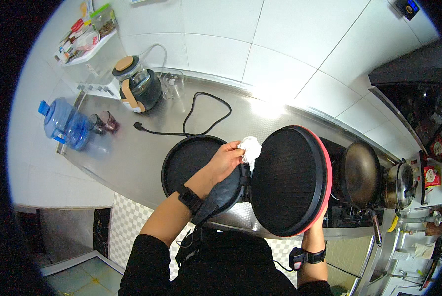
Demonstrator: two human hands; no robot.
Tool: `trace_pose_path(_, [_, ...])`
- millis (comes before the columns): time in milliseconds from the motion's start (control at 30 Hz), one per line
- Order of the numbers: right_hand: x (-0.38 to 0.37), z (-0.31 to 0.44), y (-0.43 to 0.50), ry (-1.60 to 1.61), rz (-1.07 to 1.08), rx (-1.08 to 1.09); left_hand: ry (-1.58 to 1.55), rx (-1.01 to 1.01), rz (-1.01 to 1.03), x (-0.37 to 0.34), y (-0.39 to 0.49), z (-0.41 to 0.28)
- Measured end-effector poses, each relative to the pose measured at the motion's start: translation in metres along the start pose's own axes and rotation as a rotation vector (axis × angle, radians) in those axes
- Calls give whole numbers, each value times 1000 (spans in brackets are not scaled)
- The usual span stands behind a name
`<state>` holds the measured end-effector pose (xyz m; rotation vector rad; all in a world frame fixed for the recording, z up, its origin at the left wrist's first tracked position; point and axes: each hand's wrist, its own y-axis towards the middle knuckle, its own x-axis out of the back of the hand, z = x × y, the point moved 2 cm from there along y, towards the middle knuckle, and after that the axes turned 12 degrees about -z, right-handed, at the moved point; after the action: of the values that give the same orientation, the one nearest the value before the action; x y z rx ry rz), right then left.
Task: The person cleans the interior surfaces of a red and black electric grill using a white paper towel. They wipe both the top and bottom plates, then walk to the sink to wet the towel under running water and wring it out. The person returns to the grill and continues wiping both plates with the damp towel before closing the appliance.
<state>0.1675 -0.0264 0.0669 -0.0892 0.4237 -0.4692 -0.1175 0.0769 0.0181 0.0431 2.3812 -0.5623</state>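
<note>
An electric baking pan stands opened on its hinge at the counter's front edge. Between my left thumb and fingers is a crumpled white tissue. My left hand is beside the hinge, with the forearm crossing the round black lower plate. To the right, the ridged black lid with a red outer rim is raised and tilted. My right hand holds the lid from its outer side; its fingers are hidden behind it.
A black power cord loops behind the pan. Left on the steel counter are a blue water jug, two small glasses, an electric kettle and a clear glass jug. A wok and a lidded pot stand right.
</note>
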Motion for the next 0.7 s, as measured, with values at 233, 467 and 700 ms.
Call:
trace_pose_path(233, [0,-3,0,-12,-66,-39,8,-15,27,-28,-7,4])
trace_pose_path(467, [-5,2,-1,3,-83,-88,556,-567,-261,-55,-18,30])
trace_pose_path(700, [-10,4,-1,-88,37,49,757,-575,-287,-62,1,24])
